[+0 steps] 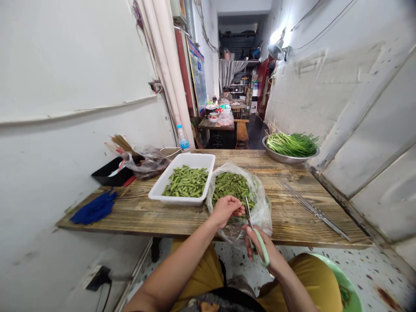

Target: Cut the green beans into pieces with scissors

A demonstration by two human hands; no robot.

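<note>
My right hand [262, 248] is closed on scissors [261, 246] with pale green handles, their blades pointing up and away from me. Just left of the blades, my left hand [227, 210] is closed, thumb and fingertips pinched together; what lies between them is too small to make out. Both hands are over the near side of a clear plastic bag [261, 208], opened wide and holding many green pods [231, 184]. Left of the bag, a white plastic tub [157, 190] holds more green pods [186, 181].
On the wooden table [282, 195] are metal skewers [314, 210], a metal bowl [286, 158] of long green stalks [290, 144], a water bottle [183, 141], a blue cloth [94, 208] and a black box [108, 173]. A green basin [349, 277] stands at lower right. A person [225, 95] sits far back.
</note>
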